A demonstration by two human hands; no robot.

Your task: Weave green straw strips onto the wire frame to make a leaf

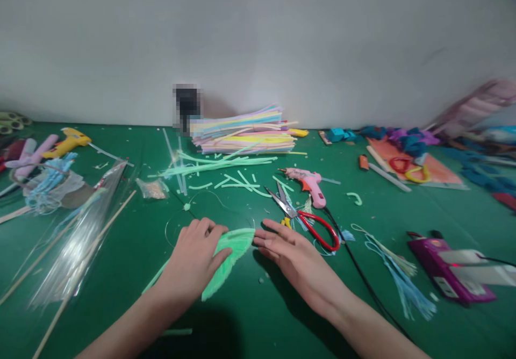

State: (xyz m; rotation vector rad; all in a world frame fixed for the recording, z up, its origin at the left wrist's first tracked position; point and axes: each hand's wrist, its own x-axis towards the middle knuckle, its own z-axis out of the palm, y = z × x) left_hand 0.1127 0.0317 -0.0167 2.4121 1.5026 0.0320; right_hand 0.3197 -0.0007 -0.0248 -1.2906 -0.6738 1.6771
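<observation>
A light green leaf-shaped piece (231, 259) of fuzzy strips is held above the green table (258, 316). My left hand (197, 257) grips its left side, the thumb on its face and the fingers at the upper edge. At its right tip is my right hand (292, 262), fingers stretched out and close together; whether the fingertips press on the tip is hard to tell. Red-handled scissors (318, 229) lie open beyond my right hand, near a pink glue gun (308, 182). Cut green strips (237, 182) are scattered beyond the leaf piece.
Bundled pastel strips (245, 133) lie by the wall. On the left are a yellow glue gun (70, 143), clear plastic sleeves (92, 230) and thin sticks. A purple device (451, 273), tassels (399, 273) and a black cable (363, 278) are on the right.
</observation>
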